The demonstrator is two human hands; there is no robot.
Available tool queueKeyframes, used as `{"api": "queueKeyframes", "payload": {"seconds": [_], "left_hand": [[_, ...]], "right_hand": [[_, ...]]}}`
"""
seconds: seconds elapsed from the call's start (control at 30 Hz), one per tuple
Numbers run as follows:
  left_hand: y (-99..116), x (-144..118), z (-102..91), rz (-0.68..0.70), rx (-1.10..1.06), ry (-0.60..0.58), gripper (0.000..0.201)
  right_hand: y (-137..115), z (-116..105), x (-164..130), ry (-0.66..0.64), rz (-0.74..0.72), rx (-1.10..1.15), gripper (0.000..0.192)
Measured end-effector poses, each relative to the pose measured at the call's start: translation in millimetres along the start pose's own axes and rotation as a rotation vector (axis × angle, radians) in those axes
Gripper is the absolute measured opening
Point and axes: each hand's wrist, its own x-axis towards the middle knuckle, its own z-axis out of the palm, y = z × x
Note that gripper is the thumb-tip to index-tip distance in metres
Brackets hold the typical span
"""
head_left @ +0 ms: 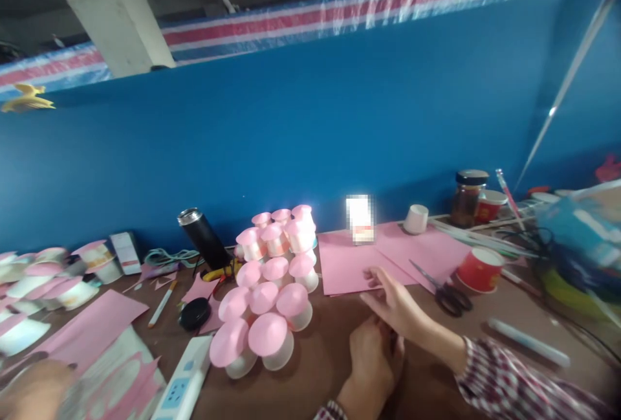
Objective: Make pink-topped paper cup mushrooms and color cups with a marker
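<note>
Low in the middle of the head view, my left hand [372,356] rests at the brown table with its fingers curled in. Whatever it may hold is hidden. Just beyond it, my right hand [398,303] is open, fingers apart, near the front edge of pink paper sheets [349,271]. Scissors with black handles [449,297] lie to the right of that hand. To the left of my hands stand several rows of white paper cups with pink cone-shaped paper tops [274,336].
A power strip [182,381], black bottle [206,239] and black lid [195,314] stand or lie at left. Another person's blurred hand [39,391] is at lower left. A red cup [480,270], white cup [416,219], jar [468,200] and pen [528,342] are at right.
</note>
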Motion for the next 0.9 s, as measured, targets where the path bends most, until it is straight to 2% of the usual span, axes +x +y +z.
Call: {"api": "queueKeyframes", "payload": {"seconds": [0.13,0.2,0.3,0.37,0.5,0.9], "left_hand": [[2,-1,-3.0,-0.024,0.044,-0.007,0.025],[2,-1,-4.3,-0.008,0.031,0.058,0.028],[3,-1,-4.0,0.025,-0.051,0.093,0.029],[3,-1,-2.4,0.002,-0.053,0.106,0.031],[5,-2,0.6,0.019,-0.054,0.125,0.031],[15,-7,-2.7,-0.030,-0.035,0.149,0.029]], "right_hand": [[14,-31,-47,0.071,-0.055,-0.101,0.036],[20,-40,-66,0.074,-0.098,-0.157,0.039],[27,-48,-85,0.048,-0.123,-0.246,0.038],[28,-50,-91,0.036,-0.123,-0.279,0.035],[26,-51,-92,0.092,-0.115,-0.271,0.032],[14,-61,-106,0.089,-0.135,-0.268,0.027]]}}
